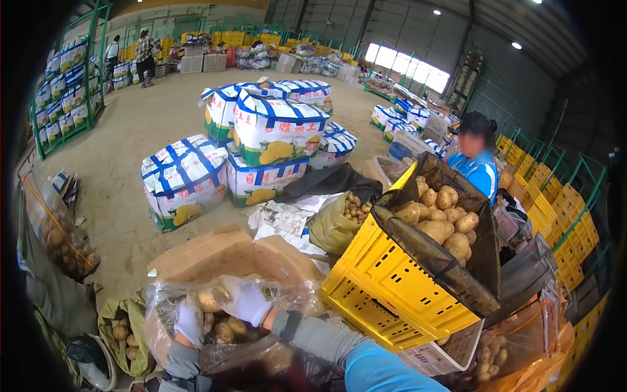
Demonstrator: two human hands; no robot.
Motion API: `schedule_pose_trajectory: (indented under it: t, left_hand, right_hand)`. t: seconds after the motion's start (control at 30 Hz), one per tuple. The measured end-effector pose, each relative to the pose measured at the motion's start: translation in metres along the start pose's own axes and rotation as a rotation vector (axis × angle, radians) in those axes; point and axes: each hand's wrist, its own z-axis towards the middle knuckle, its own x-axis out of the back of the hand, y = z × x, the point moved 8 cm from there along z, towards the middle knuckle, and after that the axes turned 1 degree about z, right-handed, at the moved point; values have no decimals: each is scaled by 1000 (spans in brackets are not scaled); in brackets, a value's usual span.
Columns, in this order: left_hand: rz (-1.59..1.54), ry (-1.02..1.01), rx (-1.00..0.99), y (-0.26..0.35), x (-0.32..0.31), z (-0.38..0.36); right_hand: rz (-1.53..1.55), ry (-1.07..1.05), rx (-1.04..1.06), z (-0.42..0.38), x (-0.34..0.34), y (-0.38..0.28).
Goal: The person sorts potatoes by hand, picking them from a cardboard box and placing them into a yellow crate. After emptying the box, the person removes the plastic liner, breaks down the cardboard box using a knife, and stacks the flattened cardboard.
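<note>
Both my hands wear white gloves and are over a plastic-lined cardboard box [189, 258] at the bottom centre. Between them is a potato [209, 300]. My left hand [189, 321] is on the left side of it, its fingers curled up against the potato. From the right, my right hand [243, 300] reaches to the same potato, its fingers bent around the near side. More potatoes [226, 332] lie in the clear plastic below my hands. To the right, a yellow crate [385, 274] with a dark liner holds a heap of large potatoes [444, 219].
White and blue printed bags [277, 130] are stacked ahead. A green sack [330, 225] of small potatoes lies beyond the box, another sack [124, 336] at lower left. A person in blue [480, 166] is behind the yellow crate. An orange plastic bag [532, 333] sits at lower right.
</note>
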Motion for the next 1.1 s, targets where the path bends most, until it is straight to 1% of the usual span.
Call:
schedule_pose_trajectory:
  t: [0.03,0.1,0.13,0.17,0.2,0.27,0.3,0.33,0.37,0.4,0.47,0.5,0.6,0.67,0.77,0.8,0.9,1.0,1.07,1.1]
  left_hand:
    - [-210,-99,59,19,-12,-16]
    - [-558,-328,67,37,-30,-27]
    - [-527,-257,47,47,-30,-30]
    - [-497,-171,31,63,-27,-34]
    - [-473,-178,-33,73,-24,-36]
    - [-428,-186,-162,92,-18,-43]
    - [-343,-168,-163,97,-16,-44]
    - [-310,-195,-219,97,-14,-41]
    - [-206,-181,-339,92,-5,-31]
    - [-261,-181,-313,90,-1,-33]
    - [-374,-210,-275,94,-7,-35]
    - [-353,-202,-229,97,-9,-38]
    - [-333,-151,-353,94,-14,-34]
    - [-420,-171,-288,90,-16,-35]
    - [-515,-186,-243,93,-17,-40]
    - [-541,-190,-234,94,-18,-41]
    - [-539,-185,-306,94,-18,-40]
    - [-480,-122,-307,93,-17,-40]
    - [-522,-36,-217,86,-14,-34]
    - [-544,8,-170,82,-12,-31]
  right_hand:
    - [-7,-4,65,-1,1,-3]
    - [-1,-30,195,4,9,-13]
    - [18,-50,225,8,10,-12]
    - [137,3,73,10,16,-7]
    - [207,48,7,13,16,-2]
    - [301,-87,-116,20,11,5]
    - [319,-84,-78,17,-1,21]
    - [311,-118,-54,19,0,17]
    - [234,-131,-67,19,4,11]
    - [275,-91,-19,19,1,11]
    - [206,-86,5,21,3,9]
    - [205,-83,-5,21,2,8]
    - [186,-58,-32,19,0,4]
    - [152,-35,-41,17,-1,-1]
    - [154,52,58,13,2,-6]
    - [143,63,59,12,3,-8]
    - [108,82,49,11,6,-15]
    - [46,62,37,9,4,-18]
    - [-32,26,49,5,-6,-19]
    - [-10,26,36,5,-7,-17]
